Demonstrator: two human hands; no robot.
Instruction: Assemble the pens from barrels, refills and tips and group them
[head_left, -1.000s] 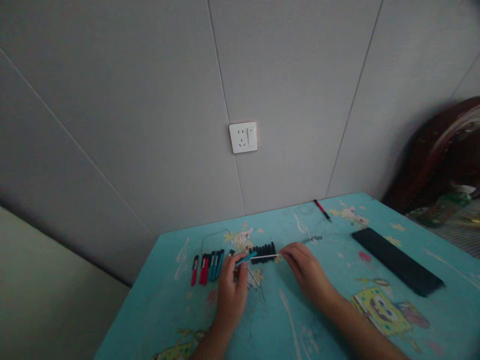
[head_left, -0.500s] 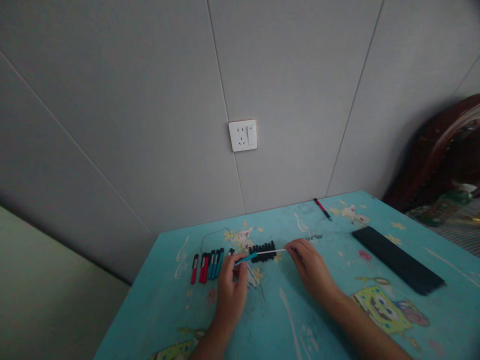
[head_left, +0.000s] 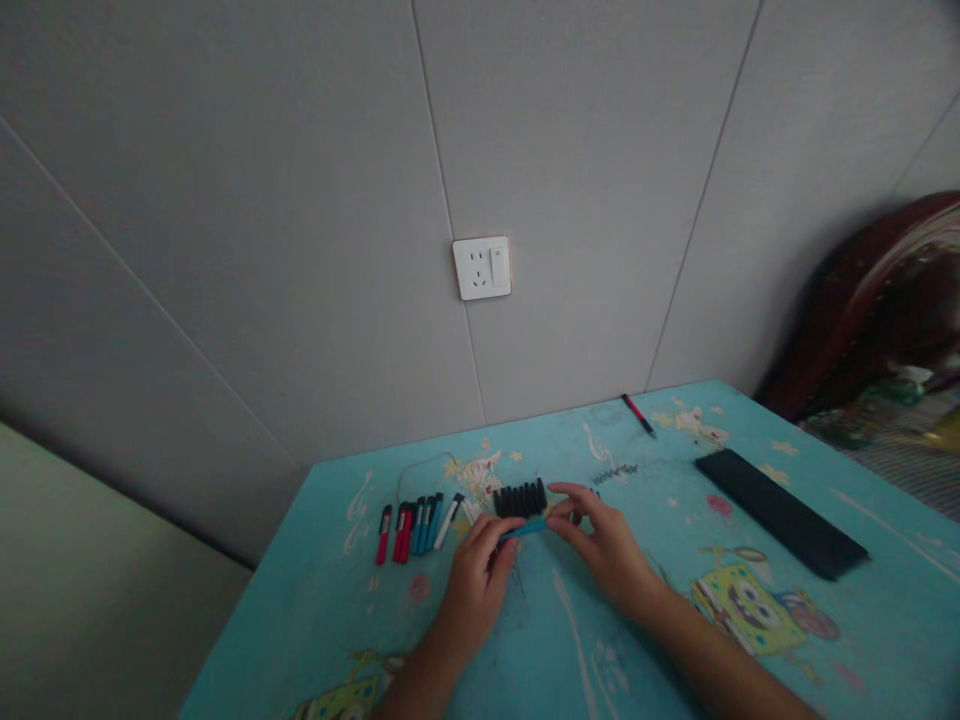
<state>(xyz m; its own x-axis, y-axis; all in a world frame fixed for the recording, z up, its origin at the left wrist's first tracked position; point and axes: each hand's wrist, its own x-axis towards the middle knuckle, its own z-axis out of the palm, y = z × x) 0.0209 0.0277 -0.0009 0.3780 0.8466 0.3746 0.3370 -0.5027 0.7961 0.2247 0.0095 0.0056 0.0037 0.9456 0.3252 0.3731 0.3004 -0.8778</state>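
Note:
Between my two hands lies a slim blue pen barrel (head_left: 529,527), nearly level above the table. My left hand (head_left: 480,560) is closed round its left end. The thumb and fingers of my right hand (head_left: 596,540) pinch its right end; whether the thin white stick still pokes out there is hidden by the fingers. Just beyond the barrel, a row of short black pen parts (head_left: 520,498) lies side by side. Left of my left hand are several red pen barrels (head_left: 403,535) and blue pen barrels (head_left: 429,525) with black ends, and a white one (head_left: 448,522).
A long black case or pouch (head_left: 780,512) lies at the right. Near the wall rests a red and black pen (head_left: 639,415). The blue cartoon-printed tablecloth (head_left: 300,600) covers the table, against a grey wall with a socket (head_left: 481,268).
My hands have come together: the right hand has moved left to the blue barrel's end. The white stick that stretched between them no longer shows. The view has shifted slightly.

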